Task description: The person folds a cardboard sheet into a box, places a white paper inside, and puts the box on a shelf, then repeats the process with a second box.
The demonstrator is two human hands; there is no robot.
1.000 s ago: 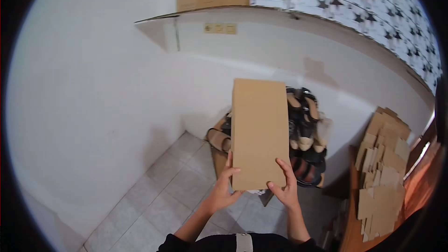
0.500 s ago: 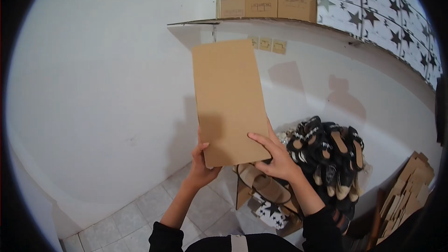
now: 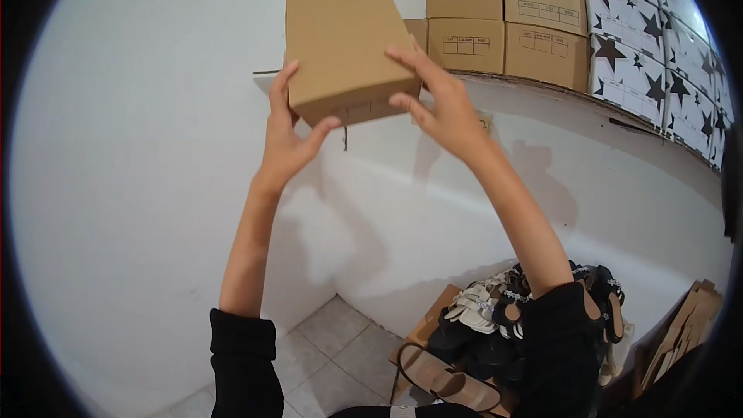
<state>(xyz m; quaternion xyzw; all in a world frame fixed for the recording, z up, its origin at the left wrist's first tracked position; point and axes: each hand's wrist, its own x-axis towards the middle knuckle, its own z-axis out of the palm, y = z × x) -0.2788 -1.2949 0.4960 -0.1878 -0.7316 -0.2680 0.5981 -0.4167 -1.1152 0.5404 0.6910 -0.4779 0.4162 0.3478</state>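
Note:
A plain brown cardboard shoebox is raised between both hands at shelf height, its near end tipped toward me with printed marks on it. My left hand grips the lower left corner, thumb under the near end. On the other side my right hand clasps the right edge, with fingers on the top face and the thumb at the near end. The box overlaps the left part of the wall shelf in this view and partly hides a brown box standing there.
Brown boxes and white boxes with black stars are stacked on the shelf. Below lies a pile of black and white shoes, with tan sandals in front. Flattened cardboard leans at the lower right.
Both hands have lifted the shoebox upward, from below the shelf to its height. The box has tilted, so its printed near end now shows. The view has shifted upward.

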